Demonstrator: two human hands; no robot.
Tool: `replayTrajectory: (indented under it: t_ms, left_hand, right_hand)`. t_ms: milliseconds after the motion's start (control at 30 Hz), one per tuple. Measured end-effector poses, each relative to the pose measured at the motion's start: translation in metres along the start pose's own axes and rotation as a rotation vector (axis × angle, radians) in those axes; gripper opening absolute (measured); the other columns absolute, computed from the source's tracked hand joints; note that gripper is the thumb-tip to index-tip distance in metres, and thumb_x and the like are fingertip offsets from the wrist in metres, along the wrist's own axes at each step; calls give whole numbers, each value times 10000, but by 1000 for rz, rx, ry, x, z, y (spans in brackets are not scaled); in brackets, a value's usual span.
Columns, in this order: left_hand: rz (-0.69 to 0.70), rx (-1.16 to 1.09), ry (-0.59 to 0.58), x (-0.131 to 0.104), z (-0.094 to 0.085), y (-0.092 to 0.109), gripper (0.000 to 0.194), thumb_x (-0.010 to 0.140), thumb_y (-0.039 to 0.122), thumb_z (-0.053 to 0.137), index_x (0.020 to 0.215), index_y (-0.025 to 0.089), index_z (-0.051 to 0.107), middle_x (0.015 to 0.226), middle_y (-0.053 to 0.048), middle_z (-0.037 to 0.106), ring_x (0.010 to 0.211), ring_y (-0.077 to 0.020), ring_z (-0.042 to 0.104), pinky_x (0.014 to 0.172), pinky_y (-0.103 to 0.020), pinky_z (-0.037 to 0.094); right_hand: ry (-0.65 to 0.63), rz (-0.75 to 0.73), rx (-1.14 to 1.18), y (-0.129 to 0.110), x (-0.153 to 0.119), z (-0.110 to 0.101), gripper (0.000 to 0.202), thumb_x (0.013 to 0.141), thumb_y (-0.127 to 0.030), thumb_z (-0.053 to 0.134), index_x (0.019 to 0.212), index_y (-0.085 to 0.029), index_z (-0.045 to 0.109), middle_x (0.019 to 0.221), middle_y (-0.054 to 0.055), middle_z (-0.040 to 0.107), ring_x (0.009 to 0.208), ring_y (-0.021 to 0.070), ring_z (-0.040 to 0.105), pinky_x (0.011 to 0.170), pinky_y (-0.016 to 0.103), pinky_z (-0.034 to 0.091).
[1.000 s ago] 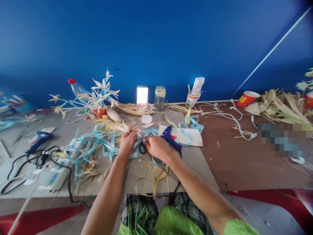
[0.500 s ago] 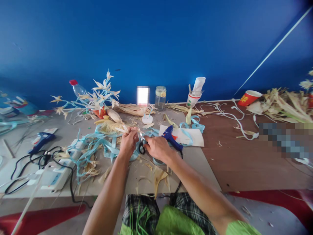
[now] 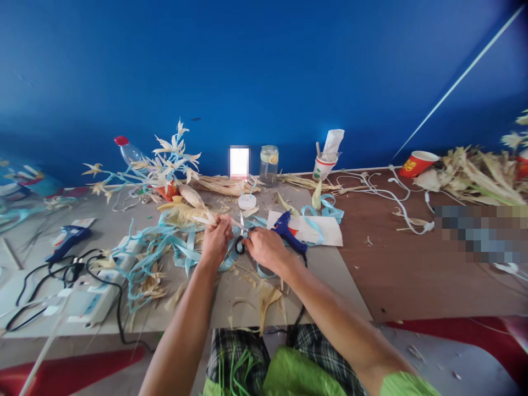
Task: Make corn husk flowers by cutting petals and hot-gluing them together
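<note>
In the head view, the left hand (image 3: 217, 239) has its fingertips pinched together on a pale piece of husk (image 3: 201, 220), whose pointed ends stick out on the left above the middle of the table (image 3: 412, 275). Just beside it, the right hand (image 3: 266, 247) is curled round the scissors (image 3: 242, 221); the blades point away from the person, and one black finger loop shows between the two hands. How far the blades are parted is too small to tell. Light-blue ribbon (image 3: 190, 253) lies in a tangle to the left of the hands, partly over a white power strip (image 3: 97, 300). Just right of the right hand, a blue glue gun (image 3: 284, 224) rests on a white sheet (image 3: 330, 234), and a second glue gun (image 3: 68, 242) lies near the left end. Beyond the hands are a small round white object (image 3: 247, 202), a clear lidded jar (image 3: 269, 173) and a white cup (image 3: 324, 168) with things standing in it. At the back left, pale husk flowers (image 3: 173, 146) on blue stems rise from an orange pot (image 3: 168, 191). Toward the right, a red paper cup (image 3: 418, 164) leans beside a heap of dry husks (image 3: 474, 173).
</note>
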State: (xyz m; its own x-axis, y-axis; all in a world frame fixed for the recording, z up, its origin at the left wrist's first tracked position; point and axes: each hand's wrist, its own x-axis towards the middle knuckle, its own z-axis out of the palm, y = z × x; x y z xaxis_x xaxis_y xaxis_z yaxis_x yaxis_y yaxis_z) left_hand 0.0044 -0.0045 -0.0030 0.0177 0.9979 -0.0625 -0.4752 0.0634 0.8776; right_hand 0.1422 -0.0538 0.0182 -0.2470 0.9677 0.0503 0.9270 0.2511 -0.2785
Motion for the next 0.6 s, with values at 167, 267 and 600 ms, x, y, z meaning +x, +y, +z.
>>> replayTrajectory:
  t_ms: [167, 267, 600]
  left_hand:
    - [5, -6, 12, 0, 0, -1, 352, 628, 347, 795, 666, 160, 498, 478, 95, 345, 415, -28, 305, 419, -168, 258]
    - [9, 1, 18, 0, 0, 0, 344, 618, 353, 797, 668, 156, 519, 456, 99, 332, 413, -31, 297, 422, -170, 259]
    - [-15, -4, 4, -1, 0, 1, 309, 629, 294, 788, 686, 164, 513, 484, 98, 320, 414, -30, 290, 418, -174, 241]
  right_hand:
    - [68, -5, 48, 0, 4, 3, 302, 936, -346, 415, 938, -181, 667, 933, 92, 720, 860, 213, 673, 735, 280, 463]
    - [104, 13, 78, 0, 5, 5, 287, 938, -302, 412, 911, -182, 672, 966, 94, 711, 881, 196, 662, 759, 267, 453]
    - [101, -13, 243, 4, 11, 18, 241, 898, -291, 498, 852, -189, 712, 909, 90, 731, 853, 192, 671, 738, 251, 447]
